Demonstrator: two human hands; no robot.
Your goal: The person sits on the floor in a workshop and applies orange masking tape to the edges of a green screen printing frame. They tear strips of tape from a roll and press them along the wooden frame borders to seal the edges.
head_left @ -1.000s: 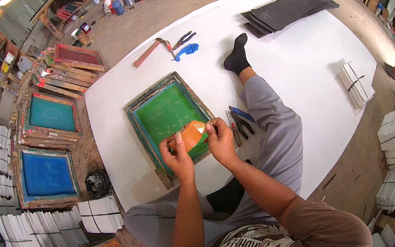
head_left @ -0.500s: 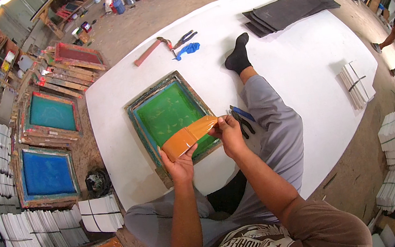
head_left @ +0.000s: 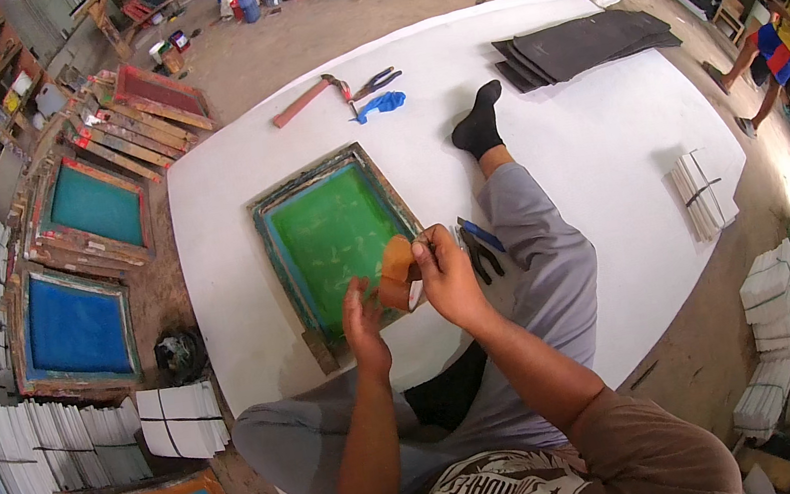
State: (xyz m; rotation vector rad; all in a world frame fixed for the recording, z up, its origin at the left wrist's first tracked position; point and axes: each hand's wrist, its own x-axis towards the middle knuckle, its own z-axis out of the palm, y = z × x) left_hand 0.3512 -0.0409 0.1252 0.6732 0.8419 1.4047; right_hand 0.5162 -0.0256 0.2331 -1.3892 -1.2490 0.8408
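Observation:
A roll of brown packing tape (head_left: 393, 288) is tilted over the lower right part of a wooden screen-printing frame (head_left: 373, 161) with green mesh. My right hand (head_left: 450, 280) pinches it from the right, thumb on top. Part of the roll's pale inner ring shows beside that hand's fingers. My left hand (head_left: 363, 330) is at the roll's left side, fingers stretched out and not wrapped round it; whether the fingertips touch the tape I cannot tell. Right of my right hand lie dark-handled pliers (head_left: 482, 255) and a blue cutter (head_left: 481, 233), by my leg.
On the white sheet (head_left: 237, 198) are a hammer (head_left: 304, 103), more pliers (head_left: 379, 80), a blue crumpled piece (head_left: 382, 103), dark flat sheets (head_left: 589, 43) and a strapped white bundle (head_left: 701, 194). Several screens, including a blue one (head_left: 76, 325), stand left. Another person (head_left: 772, 57) is at far right.
The tape roll has gone from lying across both hands to being held by my right hand, tilted. My left hand has loosened its hold. At far right the other person has moved.

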